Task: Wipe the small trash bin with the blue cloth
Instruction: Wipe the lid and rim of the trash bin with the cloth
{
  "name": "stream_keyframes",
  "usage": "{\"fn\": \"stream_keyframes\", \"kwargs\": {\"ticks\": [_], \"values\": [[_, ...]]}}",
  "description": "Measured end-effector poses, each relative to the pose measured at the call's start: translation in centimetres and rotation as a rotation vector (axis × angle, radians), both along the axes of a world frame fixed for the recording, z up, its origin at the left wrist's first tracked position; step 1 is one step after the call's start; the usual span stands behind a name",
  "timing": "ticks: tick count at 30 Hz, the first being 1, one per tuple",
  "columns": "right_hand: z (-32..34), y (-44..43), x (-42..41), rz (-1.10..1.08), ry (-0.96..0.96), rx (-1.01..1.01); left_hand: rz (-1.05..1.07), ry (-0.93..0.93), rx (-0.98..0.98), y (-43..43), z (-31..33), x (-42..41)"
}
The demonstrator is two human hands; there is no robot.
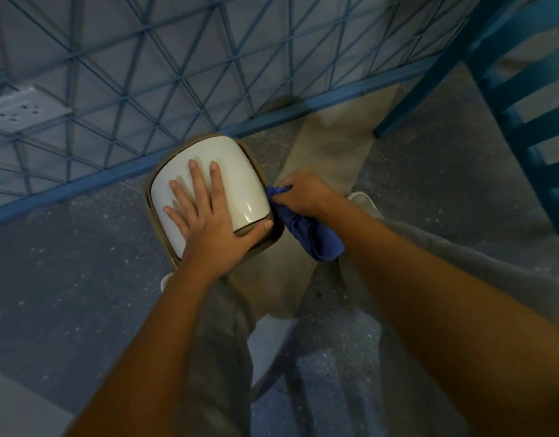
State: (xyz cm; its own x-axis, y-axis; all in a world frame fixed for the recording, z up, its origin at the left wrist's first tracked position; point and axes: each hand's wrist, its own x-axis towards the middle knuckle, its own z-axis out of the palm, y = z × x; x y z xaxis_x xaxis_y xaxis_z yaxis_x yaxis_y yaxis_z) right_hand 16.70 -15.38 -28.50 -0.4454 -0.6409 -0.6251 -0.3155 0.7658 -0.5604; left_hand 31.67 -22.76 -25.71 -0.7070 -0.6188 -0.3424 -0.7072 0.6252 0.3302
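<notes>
- The bin (209, 197) stands on the floor (82, 263) between your feet, its white lid (237, 171) facing up at you, so top and sides are both in reach.
- Your left hand (205, 216) lies flat and spread on the lid, gripping nothing, thumb hooked over the 5 o'clock edge; I judge it is pinning the bin so it won't slide under the wiping.
- Your right hand (303, 193) is clenched around the bunched cloth (309, 231), pressing it to the bin's side at 3 o'clock, the loose end trailing toward 5.
- A blue grille (145, 89) runs behind the bin from 9 to 1 o'clock, probably making the far side awkward to reach.
</notes>
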Motion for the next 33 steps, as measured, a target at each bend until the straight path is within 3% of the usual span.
{"fn": "stream_keyframes", "kwargs": {"ticks": [3,6,16,24,33], "values": [[0.3,-0.8,-0.5,0.026,-0.036,0.105,-0.013,0.007,0.001,0.0,0.1,0.1],[0.3,-2.1,-0.8,-0.109,-0.063,0.121,-0.019,0.009,0.003,-0.1,0.0,0.2],[1.0,-6.4,-2.6,-0.263,-0.012,-0.047,-0.025,0.009,0.020,-0.3,-0.1,0.2],[1.1,-5.5,-2.1,-0.158,0.003,0.005,0.005,0.039,-0.006,0.1,-0.3,0.1],[0.5,-0.5,0.3,-0.418,-0.404,0.080,0.030,0.037,0.000,0.3,0.0,-0.2]]}}
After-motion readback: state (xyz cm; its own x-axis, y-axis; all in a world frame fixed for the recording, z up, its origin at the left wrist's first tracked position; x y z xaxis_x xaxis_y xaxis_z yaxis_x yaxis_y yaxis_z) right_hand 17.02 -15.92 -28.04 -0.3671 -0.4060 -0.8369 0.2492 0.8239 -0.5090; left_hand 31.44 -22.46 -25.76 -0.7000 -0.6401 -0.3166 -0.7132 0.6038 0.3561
